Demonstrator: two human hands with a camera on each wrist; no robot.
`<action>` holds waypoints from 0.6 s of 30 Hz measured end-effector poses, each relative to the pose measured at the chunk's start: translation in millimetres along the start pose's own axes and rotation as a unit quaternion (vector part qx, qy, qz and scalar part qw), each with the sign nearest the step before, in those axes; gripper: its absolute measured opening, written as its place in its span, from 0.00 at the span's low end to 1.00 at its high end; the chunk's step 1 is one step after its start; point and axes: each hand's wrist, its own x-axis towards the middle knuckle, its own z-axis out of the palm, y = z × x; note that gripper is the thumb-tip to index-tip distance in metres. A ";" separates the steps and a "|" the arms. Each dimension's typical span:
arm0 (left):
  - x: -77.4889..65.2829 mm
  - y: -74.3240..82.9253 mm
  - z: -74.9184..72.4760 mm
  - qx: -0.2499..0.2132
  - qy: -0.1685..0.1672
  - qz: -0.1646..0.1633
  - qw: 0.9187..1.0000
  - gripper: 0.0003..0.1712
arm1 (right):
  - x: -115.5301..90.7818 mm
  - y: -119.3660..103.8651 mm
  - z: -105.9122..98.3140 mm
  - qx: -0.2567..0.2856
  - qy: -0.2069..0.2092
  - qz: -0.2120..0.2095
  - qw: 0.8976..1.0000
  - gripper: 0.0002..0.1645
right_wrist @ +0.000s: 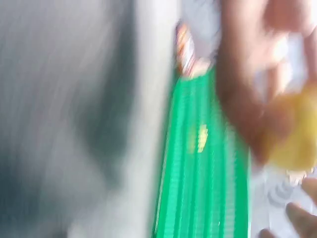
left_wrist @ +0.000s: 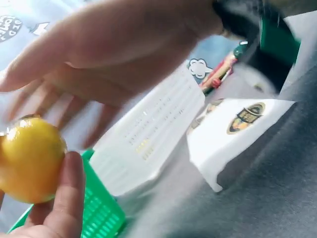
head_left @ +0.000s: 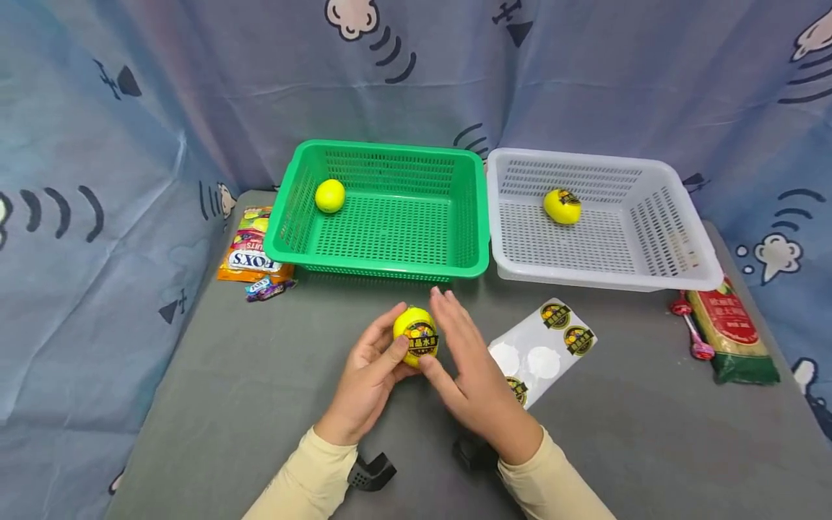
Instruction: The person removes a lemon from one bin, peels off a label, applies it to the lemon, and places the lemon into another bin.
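In the head view my left hand [head_left: 364, 375] grips a yellow lemon [head_left: 404, 323] between thumb and fingers. A round black sticker [head_left: 422, 339] with fruit pictures and gold lettering is on the lemon's side facing up. My right hand [head_left: 479, 383] is beside the lemon, fingers straight, thumb tip right at its lower edge. In the left wrist view the right hand [left_wrist: 114, 59] passes above the lemon [left_wrist: 34, 161], blurred by motion. Under the right forearm lies a white sheet of the same stickers [head_left: 542, 361], partly hidden, with two bare white circles.
Behind the hands stand a green basket [head_left: 364, 267] holding a lemon [head_left: 330, 196] and a white basket [head_left: 604, 278] holding a stickered lemon [head_left: 562, 207]. Left lie a candy bag [head_left: 250, 249] and small wrapped candies [head_left: 268, 289]; right, a lollipop [head_left: 694, 328] and a red-and-green food packet [head_left: 734, 332].
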 end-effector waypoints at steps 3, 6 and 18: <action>2.3 -3.1 3.1 -0.015 0.004 -0.010 1.000 0.31 | 0.3 -1.3 9.8 -0.009 0.023 -0.061 0.998 0.32; 3.4 -7.1 7.3 -0.041 0.021 -0.018 0.999 0.25 | -1.2 0.6 20.9 -0.046 0.032 -0.078 0.995 0.29; 9.5 -9.5 18.3 -0.012 0.066 -0.012 0.998 0.21 | -6.9 -5.0 25.4 -0.086 0.025 0.048 0.995 0.50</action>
